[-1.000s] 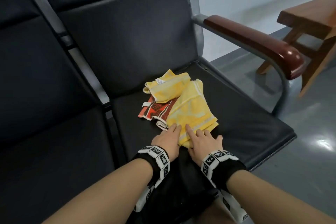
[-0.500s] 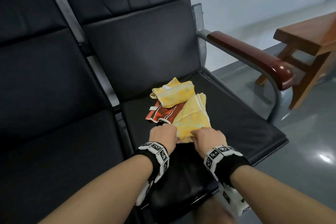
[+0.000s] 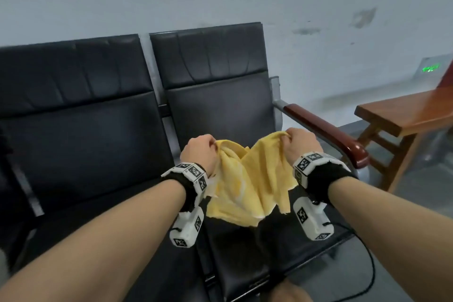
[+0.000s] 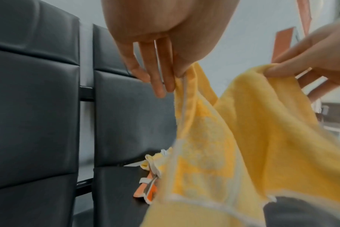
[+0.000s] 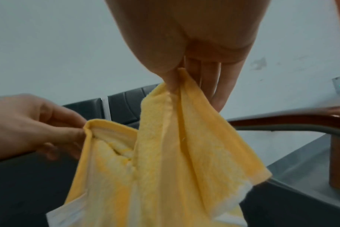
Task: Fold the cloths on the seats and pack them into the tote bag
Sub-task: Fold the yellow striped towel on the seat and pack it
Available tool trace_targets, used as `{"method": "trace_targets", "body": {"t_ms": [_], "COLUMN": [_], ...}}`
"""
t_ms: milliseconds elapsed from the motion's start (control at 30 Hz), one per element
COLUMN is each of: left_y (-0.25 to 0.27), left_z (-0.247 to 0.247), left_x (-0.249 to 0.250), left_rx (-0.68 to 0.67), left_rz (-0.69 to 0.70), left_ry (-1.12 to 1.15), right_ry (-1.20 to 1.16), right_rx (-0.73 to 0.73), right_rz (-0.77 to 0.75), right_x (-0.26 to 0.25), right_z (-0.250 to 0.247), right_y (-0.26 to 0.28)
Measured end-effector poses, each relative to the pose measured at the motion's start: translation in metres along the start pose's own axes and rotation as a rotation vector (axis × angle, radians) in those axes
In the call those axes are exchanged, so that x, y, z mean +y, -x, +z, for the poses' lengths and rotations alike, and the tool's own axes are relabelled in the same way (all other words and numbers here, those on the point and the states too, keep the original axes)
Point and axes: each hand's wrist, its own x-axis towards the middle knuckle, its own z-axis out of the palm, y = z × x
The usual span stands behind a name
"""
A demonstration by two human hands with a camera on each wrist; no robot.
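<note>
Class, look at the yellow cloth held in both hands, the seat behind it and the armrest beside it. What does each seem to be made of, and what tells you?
Yellow cloth: soft terry-like fabric; it has a fuzzy nap, hemmed edges and drapes limply.
Seat: probably leather or vinyl; black padded panels with a dull sheen and creases.
Armrest: seemingly varnished wood, reddish-brown and glossy, on a grey metal bar.
</note>
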Motion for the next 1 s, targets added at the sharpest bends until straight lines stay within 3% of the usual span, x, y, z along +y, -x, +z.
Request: {"method": "trace_targets", "body": {"t_ms": [267, 400, 467, 533, 633, 733, 833, 900, 1000], "left_y": [0.007, 0.022, 0.036, 0.049, 0.063, 0.073, 0.082, 0.088, 0.094], "left_z": [-0.083, -0.130, -0.150, -0.170, -0.202, -0.238, -0.270, -0.287, -0.306], "left_x": [-0.010, -0.033, -0.049, -0.063, -0.075, -0.072, -0.060, -0.053, -0.052], "left_rx": [0.076, -0.056, -0.113, -0.172, -0.046, 0.028, 0.030, -0.016, -0.044], "left_rz": [-0.360, -0.430, -0.442, -0.374, -0.204, -0.137, -0.093, -0.048, 0.009], "left_ry": [0.431, 0.427, 0.427, 0.384, 0.546, 0.777, 0.950, 1.030, 1.045], "right_ry": [-0.112, -0.021, 0.065, 0.177, 0.214, 0.122, -0.146, -0.336, -0.509], "right_rx": [0.035, 0.068, 0.013, -0.122, -0.368, -0.486, -0.643, -0.796, -0.902], "right_rz": [-0.142, -0.173, -0.163, -0.160, -0.185, -0.372, -0.478, -0.410, -0.327], "right_x": [-0.056, -0.085, -0.101, -0.117, -0.145, -0.177, -0.206, -0.218, -0.229], "right_z": [-0.048, -0.065, -0.066, -0.061, -0.049, -0.036, -0.008, 0.024, 0.072], "right_y": [0.020, 0.038, 0.045, 0.053, 0.070, 0.094, 0.128, 0.152, 0.188]}}
